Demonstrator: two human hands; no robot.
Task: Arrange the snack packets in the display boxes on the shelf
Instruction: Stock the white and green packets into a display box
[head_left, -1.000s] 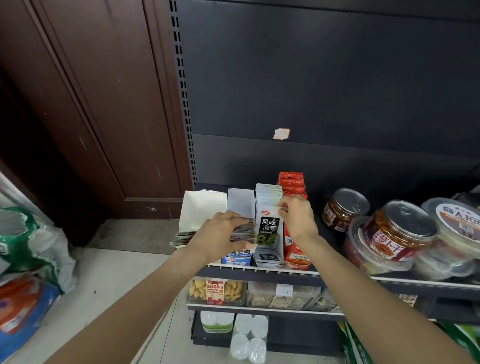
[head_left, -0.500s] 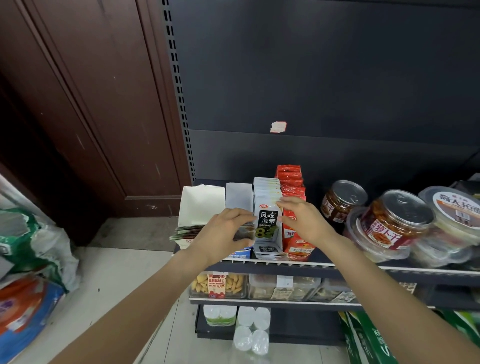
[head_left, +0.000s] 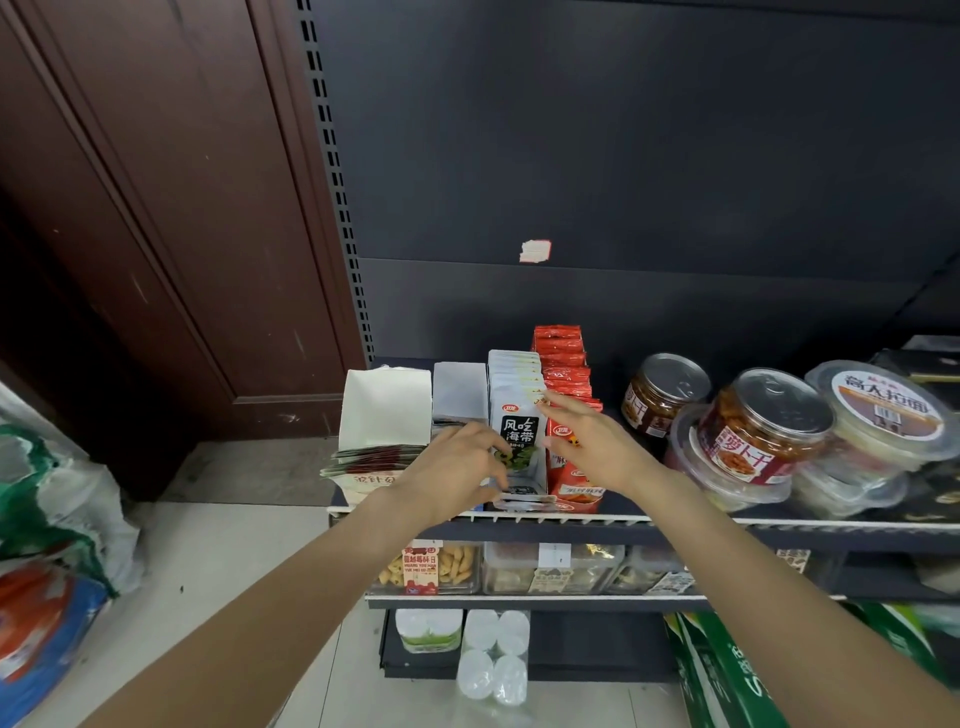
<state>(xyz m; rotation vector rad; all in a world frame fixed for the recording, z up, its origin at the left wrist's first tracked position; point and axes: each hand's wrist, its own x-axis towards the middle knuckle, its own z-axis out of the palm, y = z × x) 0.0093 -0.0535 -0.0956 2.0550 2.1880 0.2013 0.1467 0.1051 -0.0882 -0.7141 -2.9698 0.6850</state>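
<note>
Reaching at frame centre: left hand (head_left: 451, 480) fingers curled at front kelp packet (head_left: 519, 439) in white box (head_left: 522, 496); grasp unclear, fingertips hidden. Right hand (head_left: 589, 447) released, fingers spread over red packets (head_left: 563, 364). Shelf (head_left: 779, 525) right end cut off.

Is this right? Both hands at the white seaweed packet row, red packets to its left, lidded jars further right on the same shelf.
Not quite. In the head view the red packets stand to the right of the white seaweed packet row, not the left. The rest holds: left hand and right hand are at that row, lidded jars further right.
</note>
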